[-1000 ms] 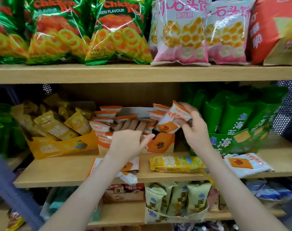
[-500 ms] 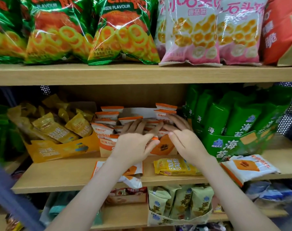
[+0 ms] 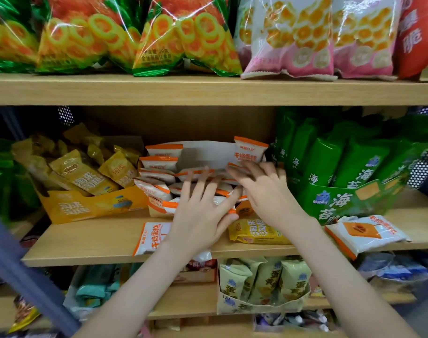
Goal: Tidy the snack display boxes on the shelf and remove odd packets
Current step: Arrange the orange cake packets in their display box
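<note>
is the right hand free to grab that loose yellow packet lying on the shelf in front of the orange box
Probably yes: the right hand is open and holds nothing, and the yellow packet lies uncovered on the shelf right by its wrist. Only the thumb of the left hand is close by.

Head-worn view, close, facing the shelf (image 3: 91, 242) squarely.

Shop: shelves (image 3: 208, 90) of snack packets (image 3: 188, 37)

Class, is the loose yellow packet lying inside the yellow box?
No: the yellow packet lies flat on the shelf, in front of the orange box and apart from the yellow box.
</note>
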`<state>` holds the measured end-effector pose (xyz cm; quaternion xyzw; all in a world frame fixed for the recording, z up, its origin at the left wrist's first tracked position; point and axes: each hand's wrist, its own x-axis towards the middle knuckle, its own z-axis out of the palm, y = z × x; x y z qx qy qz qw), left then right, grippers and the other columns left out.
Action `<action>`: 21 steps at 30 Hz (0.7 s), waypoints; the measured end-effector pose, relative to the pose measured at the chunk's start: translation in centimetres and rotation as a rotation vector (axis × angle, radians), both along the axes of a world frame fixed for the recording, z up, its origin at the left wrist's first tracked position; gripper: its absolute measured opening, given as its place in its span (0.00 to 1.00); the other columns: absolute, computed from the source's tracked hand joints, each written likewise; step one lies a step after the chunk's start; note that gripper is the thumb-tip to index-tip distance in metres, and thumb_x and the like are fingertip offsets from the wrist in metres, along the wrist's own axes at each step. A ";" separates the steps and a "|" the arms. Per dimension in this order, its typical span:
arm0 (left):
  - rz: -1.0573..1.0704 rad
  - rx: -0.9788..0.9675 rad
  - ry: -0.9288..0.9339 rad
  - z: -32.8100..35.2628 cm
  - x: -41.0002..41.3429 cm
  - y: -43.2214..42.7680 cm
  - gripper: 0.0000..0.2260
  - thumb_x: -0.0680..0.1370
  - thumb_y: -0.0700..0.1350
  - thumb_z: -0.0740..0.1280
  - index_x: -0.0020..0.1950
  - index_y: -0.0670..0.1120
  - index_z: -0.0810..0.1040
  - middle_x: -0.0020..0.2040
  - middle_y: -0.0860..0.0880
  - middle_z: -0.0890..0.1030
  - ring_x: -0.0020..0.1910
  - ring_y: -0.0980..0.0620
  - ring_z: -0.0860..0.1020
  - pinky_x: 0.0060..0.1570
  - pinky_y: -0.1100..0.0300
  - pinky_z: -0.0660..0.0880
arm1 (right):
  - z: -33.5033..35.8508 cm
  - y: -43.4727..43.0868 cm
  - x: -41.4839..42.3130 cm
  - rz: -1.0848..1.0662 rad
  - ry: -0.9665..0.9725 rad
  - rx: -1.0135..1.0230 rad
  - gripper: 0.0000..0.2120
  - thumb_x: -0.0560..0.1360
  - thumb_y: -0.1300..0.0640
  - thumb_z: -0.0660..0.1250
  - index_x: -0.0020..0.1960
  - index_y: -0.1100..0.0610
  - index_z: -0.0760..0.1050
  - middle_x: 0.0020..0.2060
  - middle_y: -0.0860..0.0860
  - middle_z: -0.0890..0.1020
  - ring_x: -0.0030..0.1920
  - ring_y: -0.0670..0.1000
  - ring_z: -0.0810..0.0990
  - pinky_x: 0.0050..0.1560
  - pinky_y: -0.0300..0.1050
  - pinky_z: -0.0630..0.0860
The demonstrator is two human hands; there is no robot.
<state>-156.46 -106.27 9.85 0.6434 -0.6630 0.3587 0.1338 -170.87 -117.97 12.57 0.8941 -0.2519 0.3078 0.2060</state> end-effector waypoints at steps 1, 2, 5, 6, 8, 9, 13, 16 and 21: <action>0.002 -0.005 0.001 0.0 -0.1 0.1 0.22 0.82 0.59 0.52 0.72 0.53 0.71 0.61 0.36 0.76 0.71 0.32 0.65 0.70 0.34 0.55 | -0.2 0.3 -0.2 0.014 -0.002 -0.032 0.24 0.73 0.56 0.53 0.67 0.48 0.74 0.59 0.55 0.78 0.57 0.57 0.67 0.53 0.53 0.66; -0.002 -0.006 0.007 -0.1 -0.2 0.2 0.22 0.82 0.59 0.52 0.72 0.54 0.71 0.60 0.36 0.76 0.72 0.31 0.64 0.70 0.32 0.53 | -0.3 0.5 -0.3 0.024 -0.007 -0.048 0.24 0.73 0.58 0.54 0.66 0.49 0.74 0.58 0.55 0.78 0.58 0.57 0.67 0.53 0.53 0.63; -0.019 0.028 0.022 -0.2 -0.3 0.7 0.21 0.82 0.57 0.53 0.72 0.53 0.71 0.61 0.36 0.76 0.68 0.32 0.69 0.67 0.35 0.60 | -0.4 1.5 -0.5 0.043 -0.040 -0.006 0.25 0.72 0.64 0.61 0.67 0.49 0.71 0.55 0.57 0.76 0.57 0.60 0.72 0.58 0.56 0.65; -0.020 0.042 0.026 -0.2 -0.3 0.9 0.21 0.82 0.57 0.52 0.72 0.53 0.71 0.62 0.36 0.76 0.66 0.33 0.70 0.65 0.37 0.63 | -0.3 1.9 -0.4 0.051 -0.060 0.049 0.27 0.71 0.66 0.65 0.68 0.50 0.70 0.54 0.57 0.75 0.53 0.61 0.75 0.57 0.56 0.70; -0.012 0.056 0.032 -0.3 -0.5 1.1 0.21 0.82 0.56 0.52 0.72 0.52 0.70 0.63 0.36 0.75 0.65 0.34 0.71 0.64 0.39 0.65 | 0.1 2.6 -0.3 0.066 -0.093 0.154 0.32 0.71 0.67 0.69 0.71 0.52 0.64 0.52 0.58 0.75 0.45 0.61 0.79 0.47 0.54 0.77; -0.008 0.060 0.034 -0.4 -0.6 1.2 0.21 0.83 0.56 0.52 0.73 0.52 0.70 0.64 0.37 0.75 0.65 0.34 0.71 0.64 0.40 0.66 | 0.3 2.8 -0.3 0.069 -0.109 0.193 0.33 0.73 0.66 0.69 0.73 0.53 0.61 0.54 0.59 0.76 0.45 0.62 0.79 0.45 0.53 0.78; -0.001 0.065 0.032 -0.8 -0.9 1.7 0.21 0.83 0.55 0.52 0.73 0.51 0.69 0.66 0.37 0.74 0.65 0.34 0.71 0.66 0.40 0.64 | 0.5 2.6 -0.3 0.007 -0.169 0.173 0.24 0.73 0.61 0.71 0.67 0.63 0.72 0.54 0.63 0.79 0.46 0.65 0.80 0.42 0.54 0.79; -0.002 0.063 0.019 -1.3 -1.1 1.9 0.21 0.83 0.55 0.52 0.73 0.52 0.70 0.67 0.37 0.74 0.67 0.34 0.70 0.67 0.41 0.62 | 0.2 2.7 0.0 0.015 -0.155 0.070 0.16 0.67 0.65 0.75 0.53 0.65 0.78 0.41 0.61 0.80 0.38 0.63 0.80 0.32 0.50 0.79; -0.010 0.060 0.007 -1.7 -1.1 2.2 0.21 0.84 0.56 0.51 0.73 0.52 0.70 0.67 0.37 0.73 0.68 0.34 0.70 0.67 0.41 0.64 | 0.1 2.8 -1.3 0.069 -0.203 -0.030 0.16 0.68 0.70 0.71 0.55 0.65 0.76 0.45 0.60 0.80 0.44 0.62 0.80 0.39 0.54 0.80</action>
